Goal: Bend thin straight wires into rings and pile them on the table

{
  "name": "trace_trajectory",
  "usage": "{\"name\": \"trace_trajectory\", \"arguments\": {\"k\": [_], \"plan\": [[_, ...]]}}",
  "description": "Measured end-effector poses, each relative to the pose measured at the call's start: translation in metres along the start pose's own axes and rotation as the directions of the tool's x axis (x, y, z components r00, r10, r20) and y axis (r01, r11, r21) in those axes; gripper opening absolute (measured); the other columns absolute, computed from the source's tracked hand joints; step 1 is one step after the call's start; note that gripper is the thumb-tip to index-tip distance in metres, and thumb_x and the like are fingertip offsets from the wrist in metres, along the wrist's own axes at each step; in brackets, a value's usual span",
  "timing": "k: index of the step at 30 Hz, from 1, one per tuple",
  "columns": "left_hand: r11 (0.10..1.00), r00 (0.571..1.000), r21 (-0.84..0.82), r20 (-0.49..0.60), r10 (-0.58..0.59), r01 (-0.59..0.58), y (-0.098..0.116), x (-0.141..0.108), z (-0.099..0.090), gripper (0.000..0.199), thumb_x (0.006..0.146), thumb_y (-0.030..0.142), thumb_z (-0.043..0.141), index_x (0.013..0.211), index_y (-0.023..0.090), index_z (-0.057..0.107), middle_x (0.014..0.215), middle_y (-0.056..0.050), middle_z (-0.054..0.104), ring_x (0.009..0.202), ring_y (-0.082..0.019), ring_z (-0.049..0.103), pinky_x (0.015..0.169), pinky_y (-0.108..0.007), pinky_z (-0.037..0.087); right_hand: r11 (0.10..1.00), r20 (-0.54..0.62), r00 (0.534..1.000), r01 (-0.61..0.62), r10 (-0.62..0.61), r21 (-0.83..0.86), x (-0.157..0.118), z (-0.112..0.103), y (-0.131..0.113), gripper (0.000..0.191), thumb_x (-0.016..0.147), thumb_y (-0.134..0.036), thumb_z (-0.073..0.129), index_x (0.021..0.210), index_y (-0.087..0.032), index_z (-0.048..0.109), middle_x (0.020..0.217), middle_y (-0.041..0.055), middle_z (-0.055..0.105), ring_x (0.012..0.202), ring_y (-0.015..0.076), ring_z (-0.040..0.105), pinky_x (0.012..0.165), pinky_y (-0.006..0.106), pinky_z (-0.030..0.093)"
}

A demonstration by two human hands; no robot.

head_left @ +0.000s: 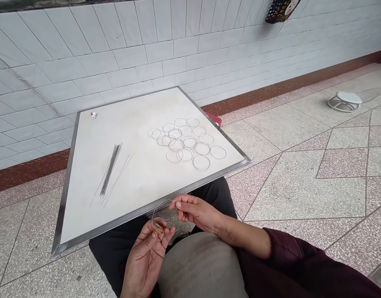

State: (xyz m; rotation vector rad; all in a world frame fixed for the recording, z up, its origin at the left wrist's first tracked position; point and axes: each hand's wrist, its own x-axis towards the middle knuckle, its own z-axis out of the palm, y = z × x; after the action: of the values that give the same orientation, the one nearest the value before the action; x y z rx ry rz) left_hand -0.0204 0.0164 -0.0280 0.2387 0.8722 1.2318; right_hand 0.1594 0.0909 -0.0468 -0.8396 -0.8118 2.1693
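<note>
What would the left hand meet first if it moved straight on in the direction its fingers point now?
The left hand points up and away, so it would probably first meet the metal edge of the white board, just past the bent wire it holds. Depth is unclear.

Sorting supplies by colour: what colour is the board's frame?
Silver metal frame around a white board, clearest in the head view.

Thin wire [162, 205] curved between both hands
</note>
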Motion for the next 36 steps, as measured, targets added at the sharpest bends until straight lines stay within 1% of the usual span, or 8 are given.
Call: {"name": "trace_trajectory", "arguments": {"k": [3, 9, 14, 18, 23, 29, 32, 36], "plan": [[0.999, 0.999, -0.032, -0.019, 0.043, -0.043, -0.003, 0.0, 0.0, 0.012, 0.068, 0.015, 0.086, 0.074, 0.014, 0.075, 0.089, -0.004, 0.067, 0.088, -0.013, 0.066, 0.097, -0.03, 0.054, 1.0, -0.011, 1.0, 0.016, -0.016, 0.0, 0.0, 0.0, 0.002, 0.04, 0.076, -0.052, 0.08, 0.089, -0.015, 0.072, 0.064, -0.0029, 0.062, 0.059, 0.0072, 0.051, 0.062, 0.023, 0.037], [0.998, 0.995, -0.047, -0.091, 0.026, -0.031, -0.004, 0.0, 0.001, 0.021, 0.058, 0.012, 0.091, 0.074, 0.014, 0.076, 0.089, -0.003, 0.068, 0.079, -0.011, 0.065, 0.081, -0.022, 0.059, 0.999, -0.011, 1.0, 0.03, -0.03, 0.014, 0.0, 0.001, 0.003, 0.04, 0.074, -0.051, 0.082, 0.086, -0.015, 0.072, 0.061, -0.003, 0.061, 0.058, 0.0068, 0.05, 0.062, 0.022, 0.036], [0.999, 0.996, -0.046, -0.085, 0.006, -0.01, -0.002, 0.0, -0.001, 0.02, 0.059, 0.011, 0.09, 0.073, 0.013, 0.076, 0.09, -0.004, 0.068, 0.079, -0.012, 0.066, 0.079, -0.023, 0.06, 0.998, 0.064, 0.998, 0.024, -0.028, 0.062, -0.001, 0.0, 0.002, 0.036, 0.08, -0.048, 0.078, 0.088, -0.014, 0.071, 0.068, -0.0013, 0.062, 0.062, 0.0074, 0.051, 0.061, 0.021, 0.035], [0.999, 0.998, -0.039, -0.045, -0.034, 0.032, -0.001, -0.002, -0.001, 0.018, 0.061, 0.011, 0.089, 0.073, 0.013, 0.076, 0.089, -0.005, 0.068, 0.076, -0.011, 0.065, 0.077, -0.021, 0.059, 0.989, 0.112, 0.993, -0.047, 0.031, 0.142, -0.002, -0.002, 0.002, 0.032, 0.083, -0.045, 0.076, 0.09, -0.014, 0.071, 0.065, -0.0025, 0.059, 0.058, 0.0068, 0.049, 0.059, 0.021, 0.034], [0.998, 0.998, -0.053, -0.037, -0.047, 0.045, -0.001, -0.001, 0.001, 0.018, 0.06, 0.008, 0.088, 0.071, 0.012, 0.075, 0.087, -0.004, 0.068, 0.076, -0.011, 0.065, 0.075, -0.02, 0.059, 0.983, 0.096, 0.994, -0.065, 0.049, 0.173, 0.0, -0.005, 0.004, 0.029, 0.077, -0.039, 0.082, 0.082, -0.014, 0.069, 0.06, -0.0044, 0.056, 0.057, 0.0066, 0.048, 0.058, 0.021, 0.033], [0.998, 0.997, -0.029, -0.056, -0.055, 0.053, 0.0, 0.001, 0.001, 0.019, 0.06, 0.01, 0.089, 0.075, 0.012, 0.077, 0.087, -0.005, 0.068, 0.077, -0.013, 0.065, 0.074, -0.021, 0.058, 0.984, 0.099, 0.992, -0.09, 0.075, 0.153, 0.002, -0.008, 0.005, 0.028, 0.081, -0.04, 0.078, 0.081, -0.014, 0.068, 0.06, -0.0031, 0.057, 0.056, 0.0075, 0.048, 0.057, 0.021, 0.032], [0.997, 0.996, -0.001, -0.046, -0.072, 0.072, -0.001, 0.0, 0.0, 0.018, 0.062, 0.011, 0.088, 0.077, 0.011, 0.077, 0.088, -0.006, 0.068, 0.077, -0.014, 0.064, 0.076, -0.024, 0.058, 0.983, 0.118, 0.989, -0.11, 0.093, 0.148, 0.002, -0.009, 0.004, 0.031, 0.082, -0.043, 0.076, 0.084, -0.013, 0.068, 0.059, -0.0031, 0.054, 0.057, 0.008, 0.047, 0.055, 0.02, 0.029], [0.993, 0.992, 0.014, -0.049, -0.12, 0.121, -0.003, -0.001, -0.001, 0.018, 0.064, 0.014, 0.087, 0.078, 0.012, 0.077, 0.09, -0.005, 0.067, 0.073, -0.013, 0.061, 0.075, -0.027, 0.057, 0.98, 0.128, 0.987, -0.119, 0.099, 0.159, 0.001, -0.01, 0.003, 0.029, 0.079, -0.04, 0.079, 0.083, -0.013, 0.068, 0.056, -0.0055, 0.047, 0.054, 0.0067, 0.04, 0.052, 0.02, 0.023]]}}
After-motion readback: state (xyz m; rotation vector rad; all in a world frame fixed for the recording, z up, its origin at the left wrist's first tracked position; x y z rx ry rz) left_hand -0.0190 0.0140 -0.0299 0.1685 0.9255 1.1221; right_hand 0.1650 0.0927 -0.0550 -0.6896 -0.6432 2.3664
